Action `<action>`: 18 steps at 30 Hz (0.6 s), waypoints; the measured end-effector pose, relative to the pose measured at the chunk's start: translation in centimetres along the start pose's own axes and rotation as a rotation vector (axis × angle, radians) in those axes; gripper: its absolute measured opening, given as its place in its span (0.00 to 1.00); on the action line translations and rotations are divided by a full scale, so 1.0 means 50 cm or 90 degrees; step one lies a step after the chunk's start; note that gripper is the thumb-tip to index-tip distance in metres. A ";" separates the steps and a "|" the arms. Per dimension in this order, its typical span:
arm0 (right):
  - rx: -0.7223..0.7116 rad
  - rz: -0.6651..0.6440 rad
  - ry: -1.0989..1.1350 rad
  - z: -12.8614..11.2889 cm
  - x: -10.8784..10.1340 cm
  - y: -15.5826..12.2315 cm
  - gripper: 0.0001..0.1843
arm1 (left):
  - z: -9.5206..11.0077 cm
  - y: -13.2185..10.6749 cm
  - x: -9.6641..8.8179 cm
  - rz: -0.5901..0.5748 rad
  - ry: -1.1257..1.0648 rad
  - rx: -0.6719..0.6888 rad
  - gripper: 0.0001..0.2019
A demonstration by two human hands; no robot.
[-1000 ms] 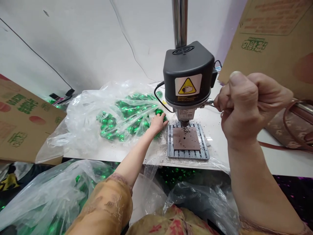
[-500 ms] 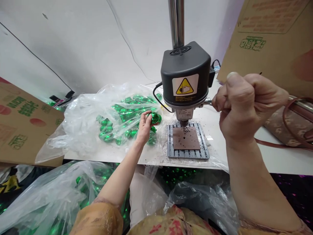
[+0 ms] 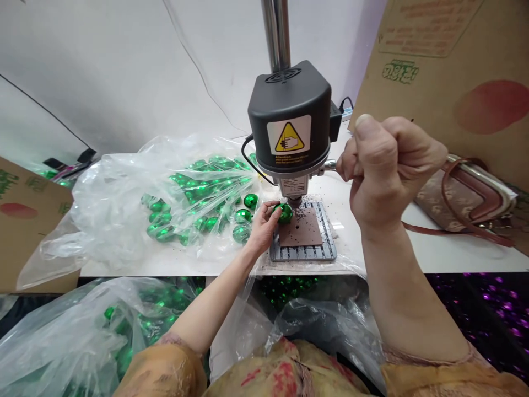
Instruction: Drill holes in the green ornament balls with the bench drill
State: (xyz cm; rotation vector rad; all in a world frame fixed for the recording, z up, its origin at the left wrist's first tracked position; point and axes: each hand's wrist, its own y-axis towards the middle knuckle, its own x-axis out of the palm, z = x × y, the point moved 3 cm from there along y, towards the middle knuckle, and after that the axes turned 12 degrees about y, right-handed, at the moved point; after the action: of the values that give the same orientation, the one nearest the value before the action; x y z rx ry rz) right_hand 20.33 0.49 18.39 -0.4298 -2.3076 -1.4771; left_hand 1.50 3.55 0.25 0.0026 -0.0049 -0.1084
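My left hand [image 3: 265,225] pinches a shiny green mirror-ball ornament [image 3: 283,213] just over the left part of the drill press base [image 3: 303,255]. A brown square pad [image 3: 308,234] with a dark hole lies on that base, sprinkled with dark shavings. Above it hangs the black drill press head [image 3: 289,118] with a yellow warning label. On the right, my right hand [image 3: 388,160] is closed around the drill press lever [image 3: 329,165], most of which the fingers hide. Several loose green balls [image 3: 250,200] lie left of my left hand.
A clear plastic bag [image 3: 111,204] of green balls spreads over the white table [image 3: 351,259]. Cardboard boxes [image 3: 438,71] stand at right and left. A handbag [image 3: 458,193] with a brown strap lies at right. Below the table edge is another plastic bag [image 3: 82,325] of green balls.
My left hand has carried a green ball rightward from the bag's edge to the drill press base. My right hand stays on the lever. The whole view has shifted somewhat to the right.
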 end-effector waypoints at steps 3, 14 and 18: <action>0.002 0.002 -0.005 0.001 0.000 -0.001 0.27 | -0.004 0.000 0.012 -0.006 0.054 0.050 0.20; 0.032 0.002 -0.052 -0.008 0.006 -0.006 0.27 | -0.019 -0.001 0.034 -0.070 0.091 0.123 0.22; 0.019 -0.006 -0.022 -0.005 0.004 -0.005 0.27 | -0.027 -0.006 0.041 -0.094 0.074 0.134 0.28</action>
State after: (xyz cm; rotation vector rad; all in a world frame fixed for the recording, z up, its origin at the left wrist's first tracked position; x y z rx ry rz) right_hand 20.07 0.18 18.35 -0.4406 -2.3588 -1.4489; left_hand 3.52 3.05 -1.11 0.2198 0.1007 -0.2555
